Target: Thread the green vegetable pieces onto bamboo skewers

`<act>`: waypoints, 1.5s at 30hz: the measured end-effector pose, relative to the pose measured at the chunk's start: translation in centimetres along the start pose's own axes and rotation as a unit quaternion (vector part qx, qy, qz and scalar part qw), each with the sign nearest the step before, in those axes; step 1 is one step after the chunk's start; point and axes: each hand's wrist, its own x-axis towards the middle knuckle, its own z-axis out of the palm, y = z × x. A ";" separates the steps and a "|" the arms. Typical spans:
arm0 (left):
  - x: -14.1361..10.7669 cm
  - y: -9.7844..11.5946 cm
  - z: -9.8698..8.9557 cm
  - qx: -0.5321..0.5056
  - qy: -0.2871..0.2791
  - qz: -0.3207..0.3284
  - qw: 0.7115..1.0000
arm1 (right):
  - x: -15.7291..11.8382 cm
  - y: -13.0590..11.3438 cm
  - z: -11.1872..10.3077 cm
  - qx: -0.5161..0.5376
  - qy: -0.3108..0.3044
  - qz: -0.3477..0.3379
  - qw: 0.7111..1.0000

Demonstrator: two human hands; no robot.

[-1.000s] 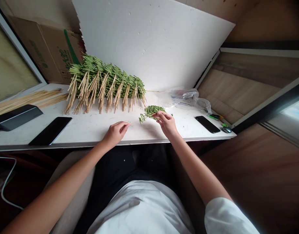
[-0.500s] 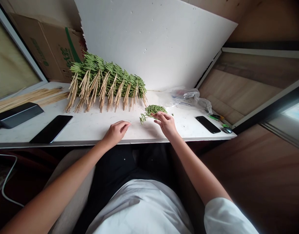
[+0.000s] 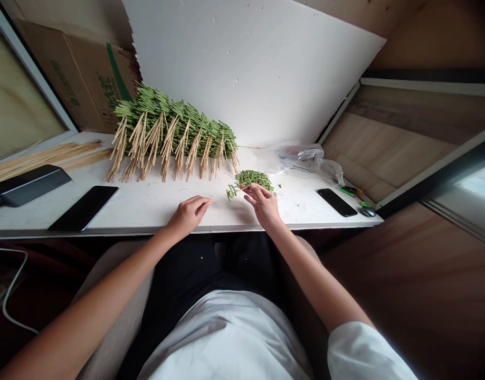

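Along the long white table (image 3: 147,211), a broad stack of green, bean-like lengths on pale wooden sticks (image 3: 179,126) stands behind and to the left of my working space. My left hand (image 3: 187,215), fingers curled closed against the thumb, rests near the front edge; whether anything small is pinched there, I cannot tell. My right hand (image 3: 264,207), nearly closed at thumb and forefinger, pinches a thin pale wooden stick (image 3: 244,187) just in front of a loose heap of short green pieces (image 3: 255,177). At the stick's far end hang a few green pieces (image 3: 231,192). A light pinch and a level stick would, I judge, suit them best; too hard a squeeze or tilt could bend the wood or let them slide.
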 end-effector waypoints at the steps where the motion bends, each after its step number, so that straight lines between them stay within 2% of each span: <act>1: 0.0 0.1 0.0 -0.001 0.000 0.002 1.000 | -0.1 0.1 0.2 0.000 -0.003 0.002 1.000; 14: 0.1 0.2 -0.1 -0.010 0.003 0.004 1.000 | -0.6 1.7 1.2 -0.057 -0.020 -0.026 0.998; 21: 0.1 0.4 -0.1 -0.014 -0.015 -0.023 1.000 | -0.8 1.9 1.0 -0.078 -0.032 -0.021 0.996; 25: 0.3 0.3 -0.1 -0.019 -0.003 -0.047 0.999 | -0.4 1.0 1.0 -0.090 -0.028 -0.018 0.995; 28: 0.5 0.3 -0.2 -0.010 0.020 -0.077 0.997 | 0.7 -0.1 0.1 -0.082 -0.026 -0.021 0.996; 31: 0.6 0.3 -0.3 -0.004 0.039 -0.104 0.994 | 2.2 -1.0 -1.8 -0.084 0.027 -0.035 0.995; 33: 0.6 0.2 -0.2 -0.003 0.047 -0.110 0.993 | 3.1 -1.2 -3.1 -0.124 0.056 -0.051 0.989; 35: 0.5 0.1 -0.1 -0.002 0.050 -0.113 0.992 | 3.8 -1.2 -4.0 -0.185 0.057 -0.080 0.978; 37: 0.5 0.0 0.0 -0.001 0.049 -0.116 0.992 | 4.5 -1.1 -4.4 -0.266 0.026 -0.119 0.956; 39: 0.5 0.0 0.0 0.001 0.047 -0.120 0.992 | 5.2 -0.9 -4.2 -0.376 -0.029 -0.164 0.911; 42: 0.5 -0.1 0.0 0.004 0.045 -0.120 0.992 | 6.5 -0.7 -3.1 -0.560 -0.100 -0.213 0.795; 45: 0.5 -0.1 0.0 0.001 0.044 -0.118 0.992 | 7.9 -0.6 -1.8 -0.692 -0.142 -0.222 0.672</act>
